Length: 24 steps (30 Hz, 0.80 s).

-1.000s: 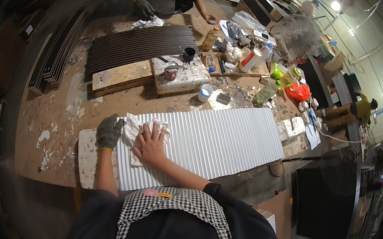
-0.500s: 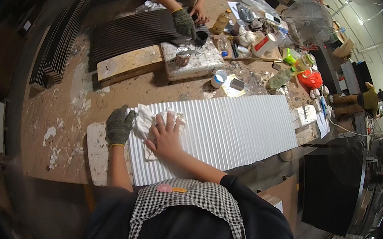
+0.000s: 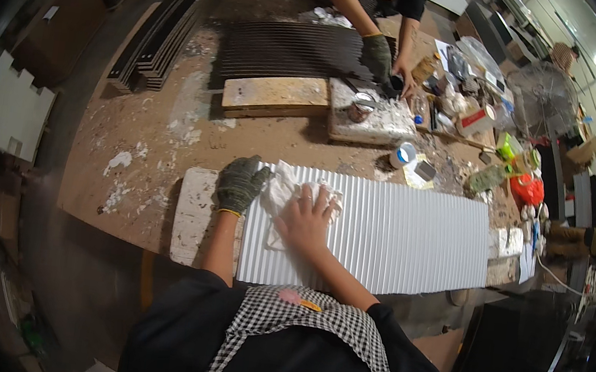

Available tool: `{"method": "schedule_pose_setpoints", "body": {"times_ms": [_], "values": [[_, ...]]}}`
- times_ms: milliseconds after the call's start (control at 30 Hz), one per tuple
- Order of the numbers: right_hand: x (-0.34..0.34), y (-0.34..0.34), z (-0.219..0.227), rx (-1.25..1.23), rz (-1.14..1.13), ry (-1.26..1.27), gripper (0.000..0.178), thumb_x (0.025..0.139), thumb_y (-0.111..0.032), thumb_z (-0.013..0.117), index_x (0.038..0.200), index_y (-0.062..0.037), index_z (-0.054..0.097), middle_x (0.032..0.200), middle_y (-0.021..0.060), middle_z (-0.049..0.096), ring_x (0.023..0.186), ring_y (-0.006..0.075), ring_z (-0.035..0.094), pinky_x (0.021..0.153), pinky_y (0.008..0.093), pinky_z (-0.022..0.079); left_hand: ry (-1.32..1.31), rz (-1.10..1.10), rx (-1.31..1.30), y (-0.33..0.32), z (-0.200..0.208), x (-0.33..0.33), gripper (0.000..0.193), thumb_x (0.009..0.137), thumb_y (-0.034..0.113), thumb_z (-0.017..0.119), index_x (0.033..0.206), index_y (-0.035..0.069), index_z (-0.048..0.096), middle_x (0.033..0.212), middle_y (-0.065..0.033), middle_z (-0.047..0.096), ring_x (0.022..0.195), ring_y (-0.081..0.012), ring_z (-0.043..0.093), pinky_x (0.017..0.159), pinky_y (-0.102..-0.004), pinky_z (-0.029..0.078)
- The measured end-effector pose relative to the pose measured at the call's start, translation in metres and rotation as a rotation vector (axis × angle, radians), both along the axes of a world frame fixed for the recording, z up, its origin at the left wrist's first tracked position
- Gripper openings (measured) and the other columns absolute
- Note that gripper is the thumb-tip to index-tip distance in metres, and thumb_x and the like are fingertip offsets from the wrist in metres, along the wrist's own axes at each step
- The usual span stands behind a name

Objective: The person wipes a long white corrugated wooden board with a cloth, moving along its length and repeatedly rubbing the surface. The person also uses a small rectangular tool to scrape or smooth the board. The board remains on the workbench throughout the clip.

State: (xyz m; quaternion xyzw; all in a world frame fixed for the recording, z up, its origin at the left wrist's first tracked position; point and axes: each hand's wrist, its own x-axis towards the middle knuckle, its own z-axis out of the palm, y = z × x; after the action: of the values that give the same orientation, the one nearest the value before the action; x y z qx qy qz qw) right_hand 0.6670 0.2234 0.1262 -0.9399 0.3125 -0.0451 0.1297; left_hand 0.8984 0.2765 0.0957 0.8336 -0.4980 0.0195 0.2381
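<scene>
we see the ribbed white panel [image 3: 411,237] at the lower centre of the frame. our left hand [image 3: 241,185], gloved and half-curled, is at its left edge; we cannot tell if it grips. our right hand [image 3: 306,224] lies spread over the cloth [image 3: 281,188]; hard sideways pressure could bunch the cloth or shove the panel askew.

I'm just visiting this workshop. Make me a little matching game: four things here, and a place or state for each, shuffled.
Things:
1. Person's left hand
2. White cloth
3. Dark ribbed panel
4. Red bag

Places or states:
A. Just beyond the wooden block
B. Under the person's bare right hand
C. Beside a greenish bottle
D. Gloved, at the white ribbed panel's left end

Pairs: 1-D, 2-B, 3-A, 4-C
</scene>
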Motion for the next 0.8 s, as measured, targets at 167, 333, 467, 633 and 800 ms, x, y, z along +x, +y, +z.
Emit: {"method": "schedule_pose_setpoints", "body": {"times_ms": [167, 333, 467, 633, 800], "values": [[0.001, -0.002, -0.007, -0.041, -0.012, -0.030, 0.066, 0.096, -0.058, 0.062, 0.134, -0.0039, 0.066, 0.161, 0.0268, 0.040, 0.153, 0.0612, 0.017, 0.117, 0.0826, 0.008, 0.109, 0.013, 0.119, -0.002, 0.008, 0.000, 0.053, 0.098, 0.052, 0.063, 0.126, 0.008, 0.072, 0.117, -0.0195, 0.075, 0.109, -0.0392, 0.069, 0.098, -0.0504, 0.053], [0.001, -0.001, -0.007, -0.099, -0.013, -0.143, 0.065, 0.093, -0.057, 0.066, 0.128, -0.0021, 0.068, 0.160, 0.0258, 0.041, 0.153, 0.0594, 0.020, 0.117, 0.0803, 0.010, 0.064, 0.030, 0.028, 0.003, 0.014, -0.005, 0.052, 0.098, 0.051, 0.063, 0.129, 0.009, 0.070, 0.117, -0.0185, 0.074, 0.112, -0.0378, 0.068, 0.100, -0.0499, 0.052], [0.000, -0.001, -0.006, -0.130, -0.001, -0.181, 0.063, 0.093, -0.055, 0.066, 0.129, -0.0036, 0.068, 0.159, 0.0259, 0.043, 0.152, 0.0591, 0.022, 0.117, 0.0797, 0.013, 0.078, 0.028, 0.025, 0.004, 0.013, -0.005, 0.052, 0.100, 0.052, 0.062, 0.129, 0.009, 0.068, 0.117, -0.0188, 0.074, 0.112, -0.0375, 0.068, 0.099, -0.0503, 0.051], [-0.002, -0.001, -0.007, -0.092, 0.002, -0.135, 0.064, 0.096, -0.056, 0.062, 0.135, -0.0055, 0.066, 0.161, 0.0253, 0.040, 0.154, 0.0588, 0.019, 0.117, 0.0800, 0.011, 0.065, 0.017, 0.096, 0.000, 0.010, -0.001, 0.052, 0.101, 0.051, 0.059, 0.128, 0.008, 0.068, 0.117, -0.0200, 0.074, 0.111, -0.0381, 0.069, 0.099, -0.0501, 0.052], [-0.001, -0.001, -0.007, -0.089, -0.003, -0.107, 0.066, 0.098, -0.058, 0.059, 0.138, -0.0068, 0.065, 0.163, 0.0251, 0.038, 0.155, 0.0590, 0.015, 0.119, 0.0801, 0.009, 0.062, 0.020, 0.070, -0.001, 0.006, -0.001, 0.052, 0.099, 0.052, 0.061, 0.124, 0.007, 0.069, 0.113, -0.0204, 0.074, 0.107, -0.0383, 0.069, 0.096, -0.0512, 0.053]]}}
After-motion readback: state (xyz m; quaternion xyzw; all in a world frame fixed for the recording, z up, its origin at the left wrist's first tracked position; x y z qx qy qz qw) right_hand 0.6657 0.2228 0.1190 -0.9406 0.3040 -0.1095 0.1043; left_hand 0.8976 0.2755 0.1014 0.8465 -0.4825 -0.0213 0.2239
